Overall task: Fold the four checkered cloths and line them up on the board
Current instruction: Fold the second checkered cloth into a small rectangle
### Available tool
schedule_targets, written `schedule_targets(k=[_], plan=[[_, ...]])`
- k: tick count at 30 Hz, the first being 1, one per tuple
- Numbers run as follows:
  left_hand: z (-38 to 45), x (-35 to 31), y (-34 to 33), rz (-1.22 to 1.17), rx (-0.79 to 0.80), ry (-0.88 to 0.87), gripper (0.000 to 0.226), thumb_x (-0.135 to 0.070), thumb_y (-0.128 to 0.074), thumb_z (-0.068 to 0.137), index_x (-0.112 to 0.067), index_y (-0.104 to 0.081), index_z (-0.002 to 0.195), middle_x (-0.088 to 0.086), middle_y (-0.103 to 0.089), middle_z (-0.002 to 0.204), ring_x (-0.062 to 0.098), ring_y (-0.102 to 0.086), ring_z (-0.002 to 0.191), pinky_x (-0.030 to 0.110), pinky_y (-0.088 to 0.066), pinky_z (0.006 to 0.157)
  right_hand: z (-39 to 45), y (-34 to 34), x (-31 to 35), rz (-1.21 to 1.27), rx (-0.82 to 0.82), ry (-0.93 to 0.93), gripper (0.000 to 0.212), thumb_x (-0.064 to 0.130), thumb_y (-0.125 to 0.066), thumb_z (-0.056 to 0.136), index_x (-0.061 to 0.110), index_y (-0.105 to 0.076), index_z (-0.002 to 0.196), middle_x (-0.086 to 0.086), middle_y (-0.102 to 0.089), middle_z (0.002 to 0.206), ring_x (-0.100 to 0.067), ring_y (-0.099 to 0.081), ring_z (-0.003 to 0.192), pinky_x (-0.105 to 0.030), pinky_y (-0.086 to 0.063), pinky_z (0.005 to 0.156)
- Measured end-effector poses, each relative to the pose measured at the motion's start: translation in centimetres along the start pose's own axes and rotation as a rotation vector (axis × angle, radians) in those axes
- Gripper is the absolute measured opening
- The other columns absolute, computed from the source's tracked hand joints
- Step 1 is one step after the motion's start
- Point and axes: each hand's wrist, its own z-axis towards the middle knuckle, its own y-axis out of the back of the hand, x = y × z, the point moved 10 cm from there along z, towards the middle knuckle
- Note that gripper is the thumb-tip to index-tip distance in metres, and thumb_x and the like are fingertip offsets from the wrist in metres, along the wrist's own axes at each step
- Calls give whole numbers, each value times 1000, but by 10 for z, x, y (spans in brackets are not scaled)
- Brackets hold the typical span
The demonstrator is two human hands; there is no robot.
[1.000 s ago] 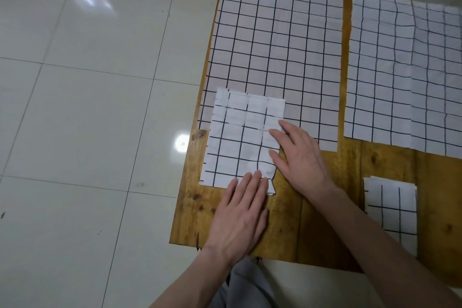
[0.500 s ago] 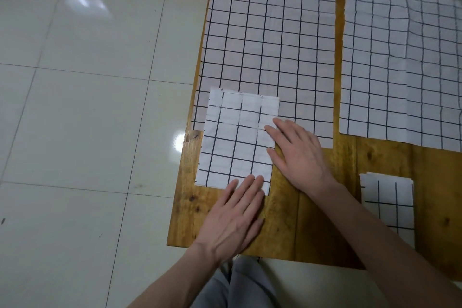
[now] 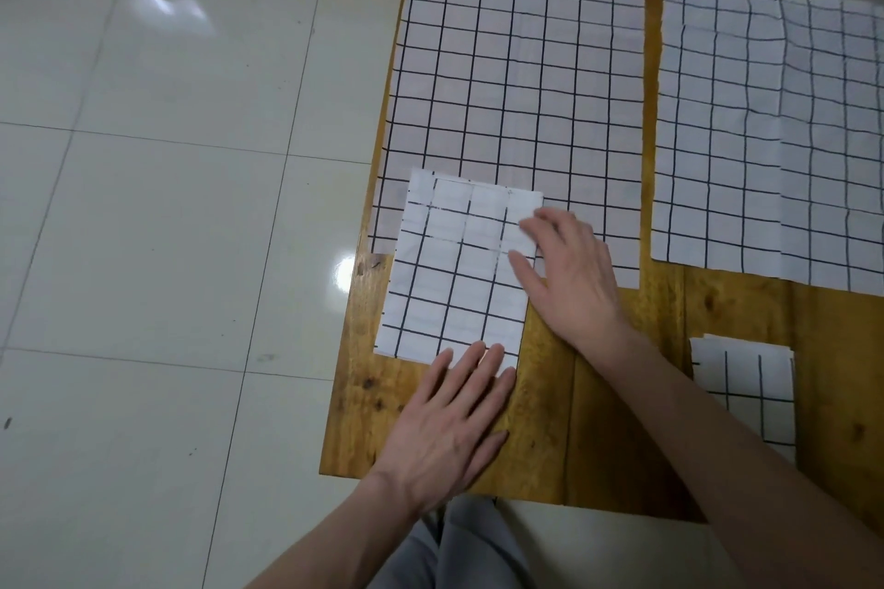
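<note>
Both flat, straight-fingered hands press the half-folded checkered cloth [image 3: 457, 273] at the wooden board's [image 3: 617, 402] left end: left hand [image 3: 449, 426] covers its near edge, right hand [image 3: 569, 273] its right edge. Right frame edge crops the far unfolded cloth [image 3: 775, 124]; the right forearm hides part of the folded cloth [image 3: 744, 390].

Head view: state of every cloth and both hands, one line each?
Partly folded cloth: flat on the board, far end overlapping the spread cloth.
Left spread cloth: unfolded, flat.
Right spread cloth: unfolded, wrinkled.
Small folded cloth: folded, near right of board.
Left hand: open, fingertips pressing the partly folded cloth's near edge.
Right hand: open, on its right edge.
</note>
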Motion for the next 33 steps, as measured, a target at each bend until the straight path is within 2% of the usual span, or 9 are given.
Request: schedule_targets(k=[4,7,14,18,23,26,28,30,33], plan=[[-1,0,5,-25,-14,-9,72,-58,-32,110,-18,-15,169,9,-22,174,29,-16,161,51,-13,126,36,6,-8,42,39,-140,54,37,-55,104,17,-43,153,-7,-47,151,-29,-43,136,-47,-39,111],[-4,1,8,-38,-29,-24,74,-59,-31,110,-18,-11,169,7,-28,172,28,-19,161,51,-12,126,49,7,-19,16,104,-229,49,39,-61,99,20,-53,144,-7,-55,138,-30,-48,127,-45,-42,106],[-14,9,12,28,-54,-39,80,-63,-33,109,-12,-15,168,9,-42,164,29,-28,158,52,-13,126,17,9,-55,375,147,-485,44,27,-74,91,19,-61,132,-4,-55,126,-16,-58,104,-29,-48,89],[-17,15,13,71,-40,-60,78,-63,-32,109,-10,-24,166,10,-43,163,30,-26,159,55,-14,126,-20,6,-72,544,136,-594,34,24,-73,93,19,-63,125,3,-70,105,-17,-70,93,-43,-63,83],[-16,27,15,109,-21,-47,70,-58,-30,111,-13,-32,164,11,-41,165,30,-26,159,55,-15,127,-57,9,-75,642,66,-613,11,27,-65,100,17,-68,103,-6,-73,90,-33,-72,87,-54,-61,78],[-12,40,17,117,-26,33,66,-54,-30,112,-12,-36,162,13,-40,166,30,-26,158,53,-14,128,-76,13,-80,623,-13,-600,13,25,-62,103,14,-68,101,-2,-70,84,-29,-68,79,-45,-59,68],[-8,47,19,105,-28,92,65,-52,-30,111,-11,-36,162,14,-36,167,30,-24,159,52,-15,128,-85,12,-81,540,-55,-563,14,23,-62,103,12,-65,95,-1,-64,78,-21,-59,69,-30,-48,57],[-5,47,19,83,-30,118,66,-52,-29,112,-9,-35,162,14,-35,168,30,-24,159,51,-17,127,-91,9,-84,449,-106,-540,13,23,-63,103,10,-65,102,-6,-63,84,-18,-56,73,-23,-42,58],[1,40,20,36,-48,127,69,-53,-27,112,-8,-28,165,15,-30,170,29,-21,160,48,-19,127,-102,15,-85,298,-246,-534,36,27,-60,103,9,-59,134,-10,-61,119,-23,-60,102,-31,-54,80]])
